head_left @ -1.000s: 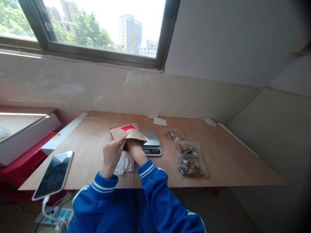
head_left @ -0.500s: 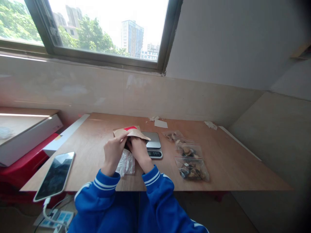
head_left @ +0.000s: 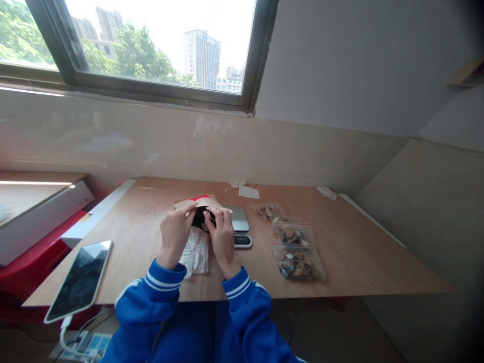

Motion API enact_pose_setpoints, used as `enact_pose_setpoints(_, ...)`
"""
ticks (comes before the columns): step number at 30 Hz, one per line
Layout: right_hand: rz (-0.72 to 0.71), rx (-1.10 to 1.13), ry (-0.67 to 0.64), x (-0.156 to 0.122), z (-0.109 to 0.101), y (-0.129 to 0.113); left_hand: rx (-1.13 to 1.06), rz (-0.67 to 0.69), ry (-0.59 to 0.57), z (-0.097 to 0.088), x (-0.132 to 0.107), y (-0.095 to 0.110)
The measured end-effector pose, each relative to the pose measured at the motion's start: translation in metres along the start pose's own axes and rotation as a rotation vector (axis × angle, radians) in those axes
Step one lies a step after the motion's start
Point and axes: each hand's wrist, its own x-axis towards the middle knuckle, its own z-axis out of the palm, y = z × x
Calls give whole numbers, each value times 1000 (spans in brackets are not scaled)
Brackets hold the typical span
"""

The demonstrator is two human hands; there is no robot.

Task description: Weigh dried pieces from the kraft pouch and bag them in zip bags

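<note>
A brown kraft paper bag (head_left: 183,204) with a red patch lies tilted toward me, its dark mouth open. My left hand (head_left: 176,234) pinches the left side of its rim. At the right side of the mouth is my right hand (head_left: 222,232), closed on the bag's edge, thumb toward the opening. What lies inside the bag is mostly in shadow. Behind my right hand stands a kitchen scale (head_left: 241,219) with a silver plate and a dark display, partly covered. Clear plastic zip bags (head_left: 196,254) lie flat below the paper bag, between my wrists.
Several zip bags of dried pieces (head_left: 298,263) form a column right of the scale. A white card (head_left: 248,192) and crumpled scraps (head_left: 326,193) lie near the wall. At the table's left edge a phone (head_left: 80,280) is plugged into a cable above a power strip (head_left: 88,345).
My right hand has come out of the paper bag to the right side of its mouth. The opening now shows dark between my hands. My left hand keeps its hold.
</note>
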Motion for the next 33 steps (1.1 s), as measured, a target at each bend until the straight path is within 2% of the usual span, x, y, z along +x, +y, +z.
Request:
enact_pose_setpoints(2,23,85,111,-3,-5,8,22,0,6,1,4,1)
enact_pose_setpoints(4,110,130,239,-6,-6,22,28,-1,18,3,9,1)
enact_pose_setpoints(7,368,177,413,-11,-1,54,24,-7,38,8,18,-2)
enact_pose_setpoints(9,526,212,457,-12,6,80,29,-25,61,11,24,-5)
enact_pose_setpoints(11,594,230,385,-11,13,106,36,-39,83,13,29,-8)
enact_pose_setpoints(13,593,222,248,-7,20,126,37,-39,96,15,31,-11)
enact_pose_setpoints(18,494,154,-25,5,29,150,34,-35,106,18,33,-17)
enact_pose_setpoints(24,492,180,-221,8,24,153,41,-25,112,20,32,-22)
enact_pose_setpoints(28,482,70,-301,7,13,145,30,-41,131,18,33,-24)
enact_pose_setpoints(31,427,-30,-316,5,6,136,27,-53,141,15,36,-26)
enact_pose_setpoints(33,341,-69,-369,0,2,130,23,-60,145,14,39,-26)
